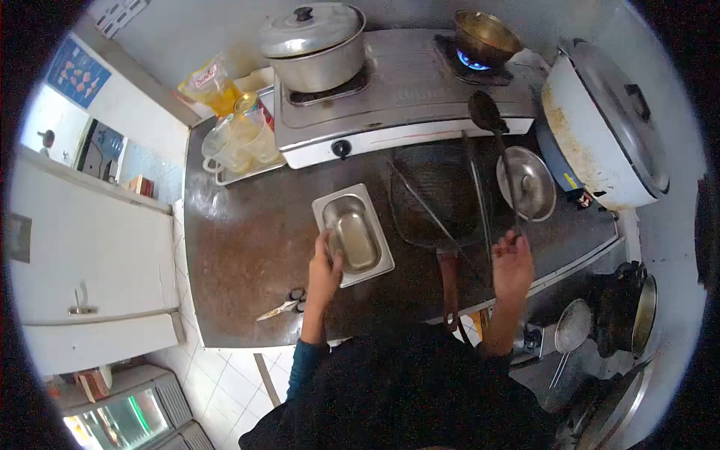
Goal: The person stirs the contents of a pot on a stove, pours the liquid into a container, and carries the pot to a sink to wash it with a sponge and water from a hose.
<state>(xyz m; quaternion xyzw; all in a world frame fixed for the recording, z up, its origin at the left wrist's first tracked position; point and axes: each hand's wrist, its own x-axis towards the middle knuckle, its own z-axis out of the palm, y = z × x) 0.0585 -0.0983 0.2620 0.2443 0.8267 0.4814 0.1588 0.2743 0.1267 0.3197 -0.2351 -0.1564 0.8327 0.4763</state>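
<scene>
My left hand (pixel 323 271) grips the left rim of a small rectangular steel food pan (pixel 381 244) that stands on the counter. A little pale liquid seems to lie in its bottom. In my right hand (pixel 513 264) is the end of a long-handled dark ladle (pixel 486 112), its fingers closed round the handle. The ladle's head reaches up to the stove's front edge, and its handle crosses over a round steel bowl (pixel 546 174). Between my hands lies a square grill pan (pixel 435 191) with a wooden handle, metal tongs (pixel 480 187) resting across it.
A gas stove (pixel 405 90) carries a lidded aluminium pot (pixel 319 71) and a small brass-coloured pan (pixel 486 39) over a blue flame. Scissors (pixel 289 304) lie at the counter's front left. Plastic jugs (pixel 236 142) stand on a tray. A large white roaster (pixel 600 127) stands right.
</scene>
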